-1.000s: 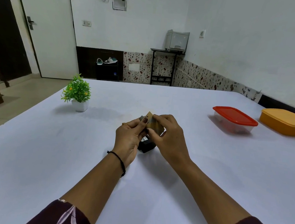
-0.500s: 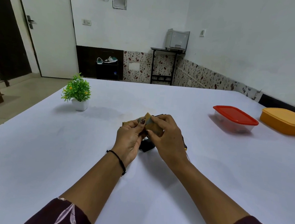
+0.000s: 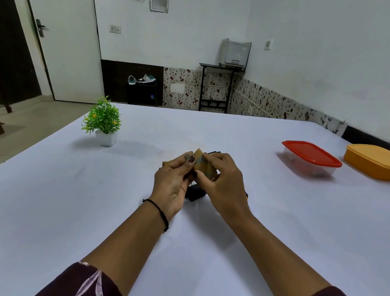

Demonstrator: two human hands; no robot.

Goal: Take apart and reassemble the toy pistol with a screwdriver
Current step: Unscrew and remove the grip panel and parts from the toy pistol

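Gripping toy pistol [image 3: 205, 166] with both hands, mid-table near centre. Tan shell pinched by left hand [image 3: 171, 183] from the left and right hand [image 3: 225, 185] from the right, fingers curled on it. Black part just below, between the palms; touching the table [image 3: 44, 206] or not, cannot tell. Far right: clear box [image 3: 309, 167], red lid on, small dark bits inside, too blurred to name. Just right of it: orange box [image 3: 375, 162], lid on, opaque, contents hidden. Far left: small potted plant [image 3: 104, 119].
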